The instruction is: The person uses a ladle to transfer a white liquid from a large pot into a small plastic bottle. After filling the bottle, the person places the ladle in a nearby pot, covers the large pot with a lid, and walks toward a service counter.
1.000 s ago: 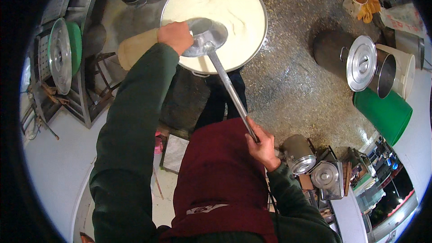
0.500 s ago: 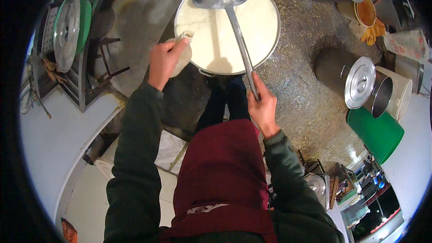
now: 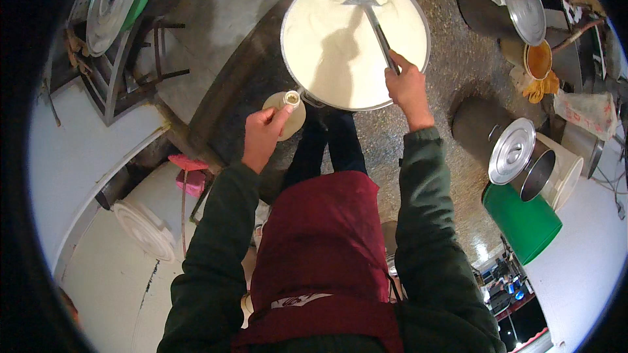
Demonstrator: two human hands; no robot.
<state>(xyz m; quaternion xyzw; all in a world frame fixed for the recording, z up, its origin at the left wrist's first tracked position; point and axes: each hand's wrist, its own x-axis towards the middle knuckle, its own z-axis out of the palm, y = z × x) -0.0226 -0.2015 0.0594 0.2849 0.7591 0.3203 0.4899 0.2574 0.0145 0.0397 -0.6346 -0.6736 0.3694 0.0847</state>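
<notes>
A large round pot [image 3: 286,68] of creamy white liquid [image 3: 327,19] stands on the floor before my feet. My right hand [image 3: 409,91] is wrapped round the handle of a long metal ladle [image 3: 379,31]. The ladle's bowl is mostly sunk in the liquid, and only its upper edge shows. At the pot's near left, my left hand [image 3: 265,134] grips the neck of a round-bodied bottle [image 3: 296,124]. Its open mouth faces up, and pale contents or a pale body shows below my fingers.
At right stand a tall pot with a metal lid [image 3: 511,150], a green bin [image 3: 523,221] and a tub of orange-brown stuff [image 3: 538,60]. To the left are a metal-legged stand [image 3: 118,82], a large lid [image 3: 114,6] and a white barrel [image 3: 147,222].
The ladle has gone from above the pot down into the liquid, and my right hand has moved forward with it. My left hand still holds the bottle, now beside the pot's near rim.
</notes>
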